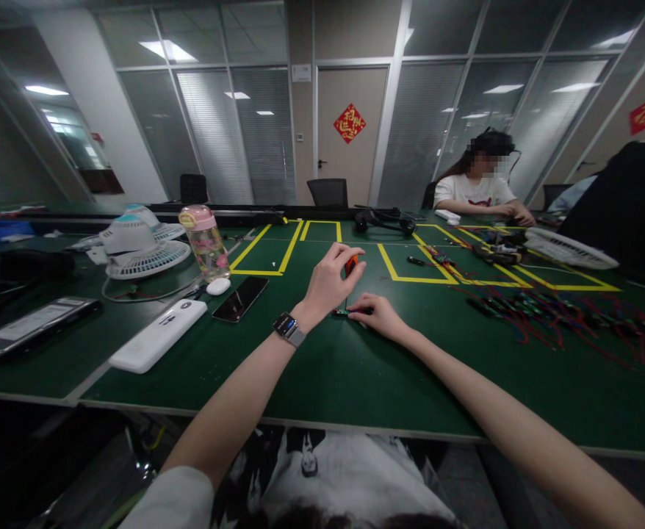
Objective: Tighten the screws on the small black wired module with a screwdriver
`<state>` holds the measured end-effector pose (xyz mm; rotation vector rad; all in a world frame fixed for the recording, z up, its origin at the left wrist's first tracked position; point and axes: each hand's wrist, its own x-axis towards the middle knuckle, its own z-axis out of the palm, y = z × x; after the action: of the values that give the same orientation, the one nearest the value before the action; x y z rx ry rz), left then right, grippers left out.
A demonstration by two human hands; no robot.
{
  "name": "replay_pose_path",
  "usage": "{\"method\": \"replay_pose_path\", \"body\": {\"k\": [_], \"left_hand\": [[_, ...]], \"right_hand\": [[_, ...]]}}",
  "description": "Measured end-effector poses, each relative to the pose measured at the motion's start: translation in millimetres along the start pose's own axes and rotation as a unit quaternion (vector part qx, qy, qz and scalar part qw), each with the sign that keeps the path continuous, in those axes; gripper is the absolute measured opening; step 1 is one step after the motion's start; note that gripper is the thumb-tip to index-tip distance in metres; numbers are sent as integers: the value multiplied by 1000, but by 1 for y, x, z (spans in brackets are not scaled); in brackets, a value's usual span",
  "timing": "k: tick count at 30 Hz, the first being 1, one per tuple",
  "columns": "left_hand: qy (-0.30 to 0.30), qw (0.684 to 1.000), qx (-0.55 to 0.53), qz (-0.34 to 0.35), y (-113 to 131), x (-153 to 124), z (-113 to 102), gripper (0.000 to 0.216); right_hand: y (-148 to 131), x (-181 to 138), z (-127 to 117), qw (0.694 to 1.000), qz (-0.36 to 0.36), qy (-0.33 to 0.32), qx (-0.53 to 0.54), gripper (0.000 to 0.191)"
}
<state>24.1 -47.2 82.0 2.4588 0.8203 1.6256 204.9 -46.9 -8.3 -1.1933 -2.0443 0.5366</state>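
Observation:
My left hand (330,279), with a watch on its wrist, is closed around the orange and black handle of a screwdriver (351,264). The thin shaft points down at a small green circuit board (341,314) on the table. From the right, my right hand (376,314) pinches the board's near end, its fingertips close to the tabletop. Whether the screwdriver's tip touches the board is too small to tell.
Left of my hands lie a black phone (240,299), a white power bank (159,335) and a pink-lidded bottle (205,242). Tangled wires with boards (565,316) spread on the right. Yellow tape (422,280) marks the green table (322,382). Another person (477,184) sits opposite.

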Motion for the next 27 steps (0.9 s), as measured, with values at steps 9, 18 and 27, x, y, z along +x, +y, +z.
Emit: {"method": "replay_pose_path", "body": {"k": [9, 18, 27], "left_hand": [[22, 999, -16, -44, -2, 0, 2, 13], [18, 995, -69, -69, 2, 2, 9, 18], [20, 994, -54, -91, -1, 4, 4, 15]], "right_hand": [[1, 0, 0, 1000, 4, -2, 1, 15], [4, 1, 2, 1000, -1, 0, 0, 16], [3, 1, 1, 1000, 2, -3, -5, 16]]}}
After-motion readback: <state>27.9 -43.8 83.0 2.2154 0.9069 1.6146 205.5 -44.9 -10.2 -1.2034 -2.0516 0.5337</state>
